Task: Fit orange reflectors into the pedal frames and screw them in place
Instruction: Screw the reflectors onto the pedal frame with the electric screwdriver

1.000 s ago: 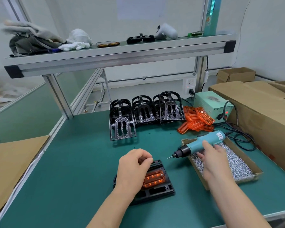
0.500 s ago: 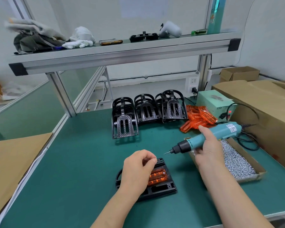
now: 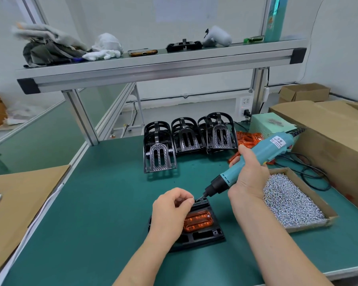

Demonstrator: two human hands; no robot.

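A black pedal frame (image 3: 203,236) lies flat on the green bench with an orange reflector (image 3: 198,220) seated in it. My left hand (image 3: 172,213) rests over the frame's left part and pinches a small screw (image 3: 192,198) at its far edge. My right hand (image 3: 248,176) grips a teal electric screwdriver (image 3: 256,159), tilted down to the left, its bit touching the screw by my left fingertips. Loose orange reflectors (image 3: 248,138) lie behind the screwdriver.
Several black pedal frames (image 3: 186,141) stand in a row at the back. A cardboard tray of screws (image 3: 289,201) sits at the right, with the tool's cable, a green power box (image 3: 271,124) and large cartons (image 3: 335,129) behind. Cardboard (image 3: 19,203) lies on the left.
My right hand lifted the screwdriver from the screw tray and swung it left and down until its bit met the screw. My left hand stayed on the pedal frame.
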